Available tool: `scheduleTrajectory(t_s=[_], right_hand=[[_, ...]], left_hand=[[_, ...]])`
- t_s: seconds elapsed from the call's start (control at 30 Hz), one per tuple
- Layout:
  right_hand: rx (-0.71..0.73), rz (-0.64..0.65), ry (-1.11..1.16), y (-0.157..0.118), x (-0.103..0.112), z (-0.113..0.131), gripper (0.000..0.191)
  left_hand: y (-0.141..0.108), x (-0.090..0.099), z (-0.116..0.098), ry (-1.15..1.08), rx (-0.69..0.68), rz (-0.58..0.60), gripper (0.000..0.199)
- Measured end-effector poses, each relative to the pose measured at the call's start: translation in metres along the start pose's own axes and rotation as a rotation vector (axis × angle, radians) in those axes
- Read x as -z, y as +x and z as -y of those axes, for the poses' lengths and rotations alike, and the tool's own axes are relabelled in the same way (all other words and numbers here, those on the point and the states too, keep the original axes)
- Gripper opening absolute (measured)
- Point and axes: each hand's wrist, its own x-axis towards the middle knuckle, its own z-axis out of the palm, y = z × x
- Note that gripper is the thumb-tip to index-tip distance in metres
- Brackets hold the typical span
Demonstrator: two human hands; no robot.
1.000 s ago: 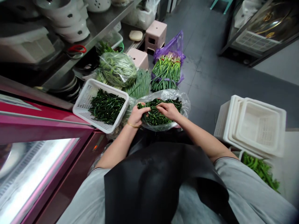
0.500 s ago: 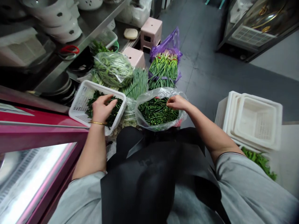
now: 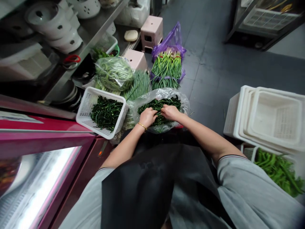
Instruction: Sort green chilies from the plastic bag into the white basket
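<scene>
A clear plastic bag point(image 3: 184, 103) stands open in front of my lap, full of thin dark green chili peppers point(image 3: 164, 102). Over the peppers my left hand point(image 3: 148, 117), with a gold bangle at the wrist, has its fingers closed in a pinch. Facing it, almost touching, my right hand point(image 3: 170, 113) pinches too. The fingertips of both meet at a green chili pepper, mostly covered by the fingers. To the left sits a white perforated basket point(image 3: 83, 109), holding a heap of dark green chili peppers point(image 3: 107, 113).
Behind the bag lie scallions point(image 3: 166, 68) in purple plastic, garlic chives point(image 3: 139, 86) and a bag of green vegetables point(image 3: 114, 73). Pink stools point(image 3: 151, 30) stand beyond. Steel shelving and a fridge point(image 3: 47, 136) border the left. Stacked white baskets point(image 3: 274, 117) stand right, near larger green peppers point(image 3: 276, 168).
My left hand has moved right, from over the white basket to the plastic bag, and its fingers have closed. My right hand has shifted slightly left toward it. The view has tilted a little.
</scene>
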Motion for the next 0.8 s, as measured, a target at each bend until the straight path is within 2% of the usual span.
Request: scheduleTrajectory(t_s=[0.17,0.33,0.43,0.5,0.57,0.63,0.7,0.8], right_hand=[[0.007,-0.106,0.120,-0.003,0.029,-0.016,0.033],[0.045,-0.136,0.230,-0.001,0.036,-0.016,0.027],[0.116,-0.190,0.529,-0.003,0.036,-0.022,0.029],[0.089,-0.209,0.698,-0.006,0.034,-0.029,0.034],[0.015,-0.202,0.643,-0.010,0.027,-0.031,0.035],[-0.028,-0.154,0.436,-0.010,0.014,-0.025,0.042],[-0.022,-0.095,0.251,-0.006,0.000,-0.010,0.045],[0.005,-0.032,0.136,0.007,-0.013,0.008,0.030]], left_hand=[[0.025,0.003,-0.006,-0.026,-0.110,-0.030,0.022],[0.036,0.013,-0.005,-0.186,-0.114,-0.057,0.014],[0.035,0.029,0.004,-0.421,-0.155,-0.070,0.007],[0.030,0.041,0.012,-0.551,-0.135,-0.099,0.009],[0.021,0.050,0.019,-0.632,-0.063,-0.140,0.013],[0.009,0.054,0.023,-0.741,0.021,-0.169,0.017],[-0.002,0.050,0.023,-0.899,0.086,-0.171,0.019],[-0.011,0.035,0.019,-1.059,0.182,-0.110,0.019]])
